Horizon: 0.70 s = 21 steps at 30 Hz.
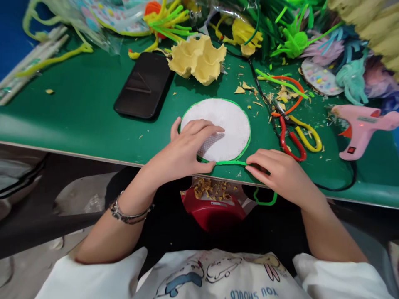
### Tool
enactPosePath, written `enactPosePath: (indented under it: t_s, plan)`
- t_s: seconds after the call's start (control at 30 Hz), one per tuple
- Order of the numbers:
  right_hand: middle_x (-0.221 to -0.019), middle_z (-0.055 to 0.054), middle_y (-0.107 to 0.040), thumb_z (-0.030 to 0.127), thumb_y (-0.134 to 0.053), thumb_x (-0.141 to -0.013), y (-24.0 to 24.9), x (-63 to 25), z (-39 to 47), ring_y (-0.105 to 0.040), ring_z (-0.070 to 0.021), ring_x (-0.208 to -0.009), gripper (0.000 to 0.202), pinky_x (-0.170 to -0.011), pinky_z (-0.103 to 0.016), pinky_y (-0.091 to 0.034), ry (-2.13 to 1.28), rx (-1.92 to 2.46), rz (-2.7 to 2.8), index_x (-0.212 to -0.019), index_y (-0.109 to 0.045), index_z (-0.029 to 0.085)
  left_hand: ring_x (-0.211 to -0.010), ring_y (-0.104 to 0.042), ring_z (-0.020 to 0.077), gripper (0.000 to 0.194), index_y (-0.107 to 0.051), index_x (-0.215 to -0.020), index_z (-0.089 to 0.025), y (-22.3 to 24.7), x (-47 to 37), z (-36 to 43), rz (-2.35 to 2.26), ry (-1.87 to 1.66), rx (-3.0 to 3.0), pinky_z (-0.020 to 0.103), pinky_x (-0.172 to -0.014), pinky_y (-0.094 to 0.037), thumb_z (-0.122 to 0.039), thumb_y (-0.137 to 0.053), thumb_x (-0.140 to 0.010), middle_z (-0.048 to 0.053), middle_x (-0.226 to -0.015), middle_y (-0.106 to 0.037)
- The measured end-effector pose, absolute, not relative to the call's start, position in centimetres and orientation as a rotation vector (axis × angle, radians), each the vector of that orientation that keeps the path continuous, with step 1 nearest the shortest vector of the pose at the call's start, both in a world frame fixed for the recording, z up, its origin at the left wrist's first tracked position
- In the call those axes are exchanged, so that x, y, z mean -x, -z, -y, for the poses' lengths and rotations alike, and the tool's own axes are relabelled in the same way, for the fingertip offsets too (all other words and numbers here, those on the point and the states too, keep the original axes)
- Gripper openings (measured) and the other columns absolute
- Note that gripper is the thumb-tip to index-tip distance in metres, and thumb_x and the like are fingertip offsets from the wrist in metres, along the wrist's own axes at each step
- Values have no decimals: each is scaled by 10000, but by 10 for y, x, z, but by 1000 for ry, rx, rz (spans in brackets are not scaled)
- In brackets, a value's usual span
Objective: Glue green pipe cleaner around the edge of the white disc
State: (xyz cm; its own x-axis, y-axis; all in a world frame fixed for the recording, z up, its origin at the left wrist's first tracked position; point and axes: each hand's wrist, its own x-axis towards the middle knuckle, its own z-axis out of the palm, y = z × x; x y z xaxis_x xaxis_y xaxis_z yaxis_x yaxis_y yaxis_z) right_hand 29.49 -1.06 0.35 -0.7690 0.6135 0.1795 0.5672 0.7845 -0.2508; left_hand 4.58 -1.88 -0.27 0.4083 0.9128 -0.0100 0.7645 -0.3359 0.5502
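A white round disc (pixel 232 124) edged in green lies flat near the table's front edge. My left hand (pixel 195 145) rests on it with the fingers spread, the thumb at its lower rim by a green pipe cleaner (pixel 231 162). That pipe cleaner runs along the disc's lower edge to my right hand (pixel 269 166), whose thumb and fingertips pinch it. A green loop hangs below my right hand, past the table edge.
On the green table (pixel 84 108) are a black phone (pixel 145 85), a yellow egg-carton piece (pixel 198 58), red-and-yellow pliers (pixel 296 133) and a pink glue gun (pixel 361 126) with its cord. Colourful pipe cleaners lie behind. A red container (pixel 215 211) with scraps is below the edge.
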Motion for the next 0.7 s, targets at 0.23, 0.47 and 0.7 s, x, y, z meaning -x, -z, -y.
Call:
enactPosePath:
  t_s: [0.23, 0.47, 0.7]
  plan:
    - [-754, 6, -638, 272, -588, -896, -15, -316, 21, -567, -112, -624, 85, -625, -250, -447, -318, 1145, 2455, -928, -618, 199, -1330, -398, 288, 587, -440, -1304, -232, 2, -49, 20, -1447, -396, -2251, 642, -1146, -99, -261, -585, -736, 103, -1366, -484]
    - [-629, 32, -465, 324, -620, -831, 3, -381, 45, -452, -134, -578, 234, -591, -288, -391, 205, 1610, 1398, -684, -465, 227, -1223, -477, 336, 493, -443, -1270, -222, 15, -44, 17, -1384, -491, -2416, 693, -1072, -220, -359, -516, -802, 131, -1251, -526]
    - [-932, -72, -568, 372, -710, -636, 18, -434, -9, -529, -245, -908, 425, -892, -453, -412, 282, 1979, 1399, -968, -508, 200, -1234, -473, 336, 501, -454, -1263, -232, 16, -43, 15, -1409, -480, -2390, 676, -1089, -215, -376, -521, -787, 114, -1264, -525]
